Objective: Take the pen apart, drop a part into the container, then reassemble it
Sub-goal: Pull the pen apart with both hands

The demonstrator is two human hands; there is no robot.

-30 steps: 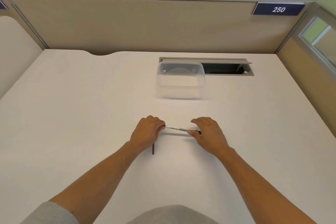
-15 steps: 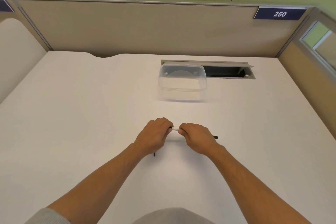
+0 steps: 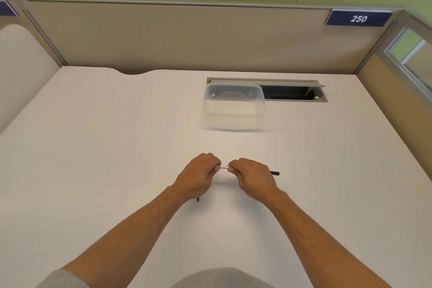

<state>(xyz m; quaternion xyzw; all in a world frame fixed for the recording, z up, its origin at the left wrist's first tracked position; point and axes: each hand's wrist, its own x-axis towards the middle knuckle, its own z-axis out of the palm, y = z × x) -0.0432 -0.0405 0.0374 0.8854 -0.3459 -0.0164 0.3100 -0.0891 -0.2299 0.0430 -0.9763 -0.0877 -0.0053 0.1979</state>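
Both hands are closed on the pen above the desk, the left hand on one end and the right hand on the other. Its dark tip sticks out beyond the right hand. The clear container stands well behind, apart from the hands

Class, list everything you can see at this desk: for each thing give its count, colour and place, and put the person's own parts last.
pen: one, white with a black end, held between both hands
container: one, clear, far side of the desk
desk: one, white
cable slot: one, grey, dark inside, behind the container
number sign: one, navy, reads 250, on the partition
left hand: one, gripping the pen
right hand: one, gripping the pen
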